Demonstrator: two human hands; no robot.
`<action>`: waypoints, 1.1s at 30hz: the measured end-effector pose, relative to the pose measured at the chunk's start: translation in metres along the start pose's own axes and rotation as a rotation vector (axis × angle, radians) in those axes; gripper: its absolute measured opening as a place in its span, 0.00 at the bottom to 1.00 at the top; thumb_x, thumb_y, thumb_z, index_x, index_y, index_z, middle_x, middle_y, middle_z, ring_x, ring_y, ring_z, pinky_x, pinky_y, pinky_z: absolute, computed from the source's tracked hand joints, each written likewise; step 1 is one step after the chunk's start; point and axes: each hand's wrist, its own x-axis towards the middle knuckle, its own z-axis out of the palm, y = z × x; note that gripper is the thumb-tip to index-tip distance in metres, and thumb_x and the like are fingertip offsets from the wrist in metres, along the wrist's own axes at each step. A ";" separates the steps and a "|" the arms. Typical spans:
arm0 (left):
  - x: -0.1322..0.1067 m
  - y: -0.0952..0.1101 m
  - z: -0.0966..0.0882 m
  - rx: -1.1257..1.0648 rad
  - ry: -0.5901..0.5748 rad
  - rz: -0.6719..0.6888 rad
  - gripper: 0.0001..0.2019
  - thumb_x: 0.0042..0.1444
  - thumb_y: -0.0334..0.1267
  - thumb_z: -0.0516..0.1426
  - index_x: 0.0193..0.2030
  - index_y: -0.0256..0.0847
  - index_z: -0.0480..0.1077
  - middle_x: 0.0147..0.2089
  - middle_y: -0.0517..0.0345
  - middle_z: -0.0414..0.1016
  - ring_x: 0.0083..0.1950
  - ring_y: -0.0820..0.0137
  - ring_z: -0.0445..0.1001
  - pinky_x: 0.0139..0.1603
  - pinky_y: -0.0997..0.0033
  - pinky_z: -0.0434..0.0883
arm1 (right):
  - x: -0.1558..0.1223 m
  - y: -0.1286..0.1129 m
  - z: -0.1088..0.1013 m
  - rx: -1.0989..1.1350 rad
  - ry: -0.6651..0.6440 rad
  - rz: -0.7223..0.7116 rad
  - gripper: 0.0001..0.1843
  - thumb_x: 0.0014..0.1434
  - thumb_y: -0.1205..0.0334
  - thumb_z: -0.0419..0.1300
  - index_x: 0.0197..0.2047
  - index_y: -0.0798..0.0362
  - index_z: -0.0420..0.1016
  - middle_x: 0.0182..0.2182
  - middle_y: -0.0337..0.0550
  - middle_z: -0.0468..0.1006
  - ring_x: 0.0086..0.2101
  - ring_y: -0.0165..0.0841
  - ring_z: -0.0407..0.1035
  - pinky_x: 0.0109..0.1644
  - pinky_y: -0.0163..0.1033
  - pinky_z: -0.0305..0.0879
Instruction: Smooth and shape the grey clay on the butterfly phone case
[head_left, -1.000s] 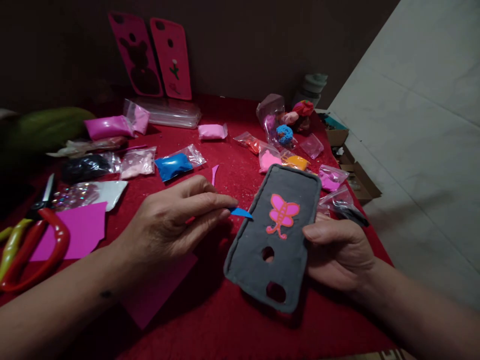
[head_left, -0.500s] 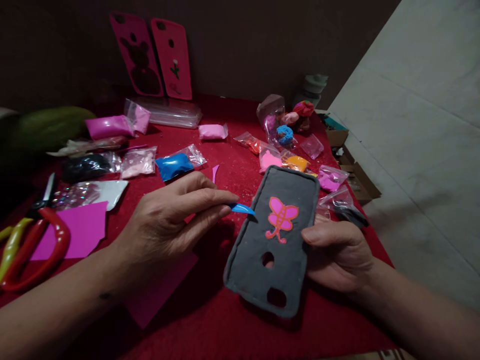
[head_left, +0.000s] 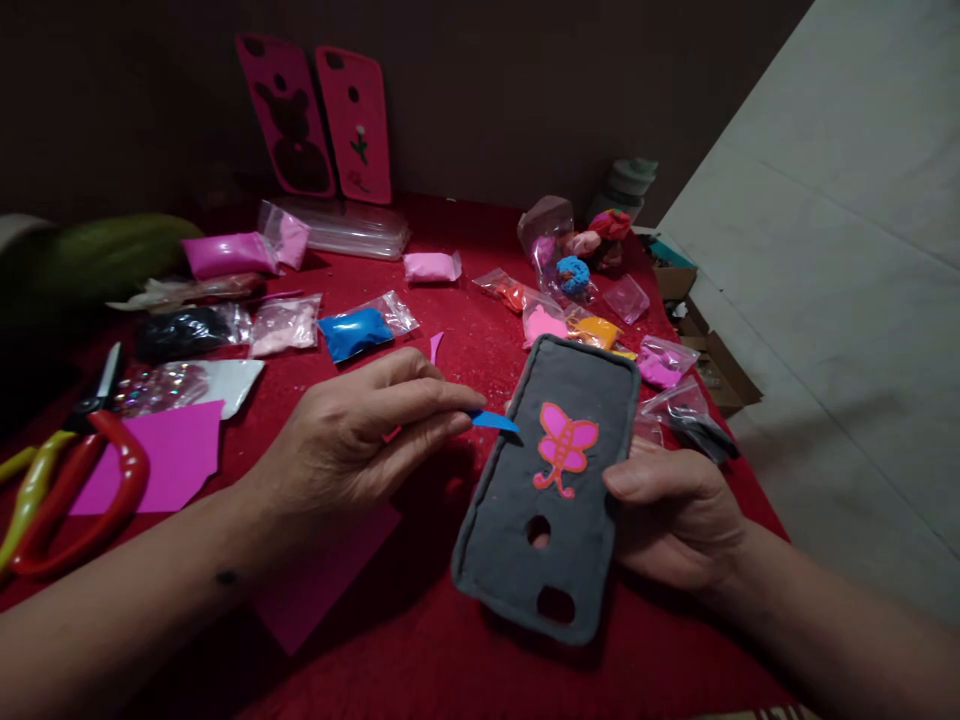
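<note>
My right hand (head_left: 679,510) grips the right edge of a grey phone case (head_left: 517,510), thumb on its face and fingers behind it. A pink butterfly with orange outlines (head_left: 564,448) decorates the middle of the case, above a round hole and a larger oval one. Between the thumb and fingers of my left hand (head_left: 375,430) is a small blue modelling tool (head_left: 495,421). Its pointed tip lies over the case's left edge, a little left of the butterfly; whether it touches the surface I cannot tell.
Red-and-yellow-handled scissors (head_left: 82,470) and a pink sheet (head_left: 176,455) lie at left. A blue clay packet (head_left: 356,332) and other clay bags are spread behind my hands. Two decorated pink cases (head_left: 356,130) lean on the back wall. Cardboard boxes (head_left: 720,365) stand beyond the table's right edge.
The whole view has shifted slightly, so background things sit a bit lower and further right. The blue tool's tip is slightly closer to the butterfly's height; both grips are unchanged.
</note>
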 end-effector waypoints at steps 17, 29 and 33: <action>0.003 0.005 -0.003 0.043 0.099 -0.091 0.11 0.62 0.39 0.53 0.42 0.41 0.76 0.37 0.53 0.75 0.36 0.67 0.73 0.35 0.70 0.66 | -0.003 0.006 -0.002 -0.126 -0.046 0.046 0.22 0.40 0.67 0.65 0.43 0.58 0.77 0.31 0.46 0.82 0.31 0.36 0.77 0.44 0.44 0.73; 0.002 0.011 -0.007 0.026 0.140 -0.156 0.08 0.60 0.40 0.57 0.40 0.43 0.76 0.38 0.57 0.76 0.40 0.68 0.73 0.39 0.71 0.66 | -0.004 0.004 0.000 -0.172 0.007 0.073 0.24 0.38 0.66 0.65 0.43 0.58 0.78 0.32 0.49 0.82 0.28 0.34 0.74 0.41 0.43 0.72; 0.005 0.013 -0.009 -0.084 0.111 -0.229 0.08 0.59 0.41 0.57 0.39 0.44 0.76 0.37 0.59 0.77 0.39 0.69 0.73 0.39 0.72 0.67 | -0.005 0.004 0.001 -0.184 0.033 0.058 0.26 0.38 0.66 0.65 0.45 0.58 0.77 0.34 0.49 0.82 0.30 0.36 0.75 0.42 0.45 0.71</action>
